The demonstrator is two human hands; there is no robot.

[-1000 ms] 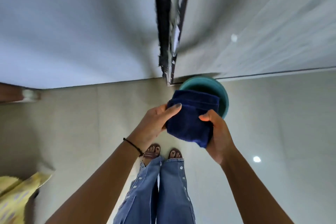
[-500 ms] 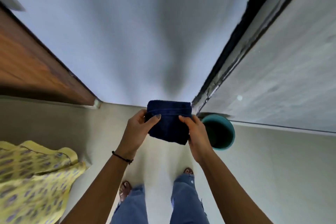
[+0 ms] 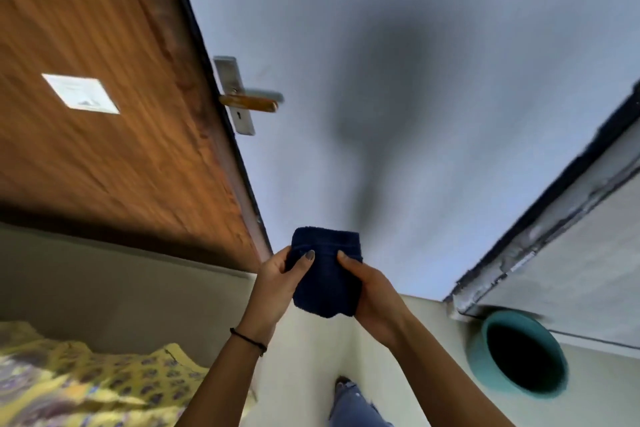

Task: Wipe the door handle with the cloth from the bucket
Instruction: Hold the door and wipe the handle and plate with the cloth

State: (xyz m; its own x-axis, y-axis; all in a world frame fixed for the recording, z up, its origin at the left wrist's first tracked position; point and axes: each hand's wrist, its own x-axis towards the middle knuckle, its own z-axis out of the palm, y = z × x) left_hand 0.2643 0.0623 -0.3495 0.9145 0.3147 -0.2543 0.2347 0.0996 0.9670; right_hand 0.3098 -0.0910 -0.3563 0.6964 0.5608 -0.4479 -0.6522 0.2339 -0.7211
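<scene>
A folded dark blue cloth (image 3: 325, 274) is held between both my hands at chest height. My left hand (image 3: 277, 284) grips its left side with the thumb across the front, and my right hand (image 3: 375, 295) grips its right side. The door handle (image 3: 249, 101), a lever on a silver plate, sticks out from the edge of the brown wooden door (image 3: 104, 114), well above and to the left of the cloth. The teal bucket (image 3: 481, 354) stands on the floor at the lower right, apart from my hands.
A pale wall (image 3: 398, 80) fills the middle, with my shadow on it. A dark-framed grey panel (image 3: 571, 225) runs along the right. A yellow patterned fabric (image 3: 86, 385) lies at the lower left. My jeans leg (image 3: 353, 402) shows below.
My view has swung left and up from the bucket, bringing the wooden door and its handle into sight. Both hands have kept hold of the cloth and carried it away from the bucket.
</scene>
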